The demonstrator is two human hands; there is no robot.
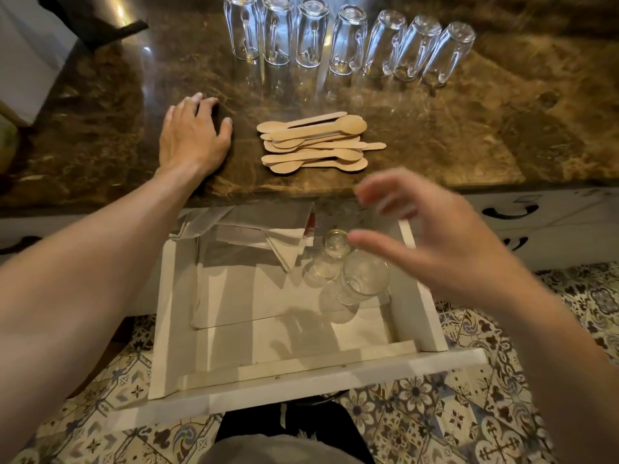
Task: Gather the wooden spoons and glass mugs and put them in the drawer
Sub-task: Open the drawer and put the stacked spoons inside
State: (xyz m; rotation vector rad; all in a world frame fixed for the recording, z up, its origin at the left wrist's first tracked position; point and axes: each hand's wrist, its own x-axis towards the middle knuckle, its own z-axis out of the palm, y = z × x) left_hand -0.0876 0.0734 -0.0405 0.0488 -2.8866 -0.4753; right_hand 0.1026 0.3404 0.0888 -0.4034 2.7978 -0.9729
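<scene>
Several glass mugs [345, 41] stand upside down in a row at the back of the brown marble counter. A pile of wooden spoons [315, 144] lies in front of them near the counter's edge. Below, a white drawer [301, 380] is pulled open, with two glass mugs [351, 272] at its right side. My left hand [191, 137] rests flat on the counter, left of the spoons. My right hand [435, 242] hovers blurred above the drawer's right side, fingers spread, holding nothing.
Folded paper napkins [268, 236] lie at the back of the drawer. Closed white drawers with dark handles [509, 212] sit to the right. A patterned tile floor [469, 413] lies below. A white object [26, 55] stands at the counter's far left.
</scene>
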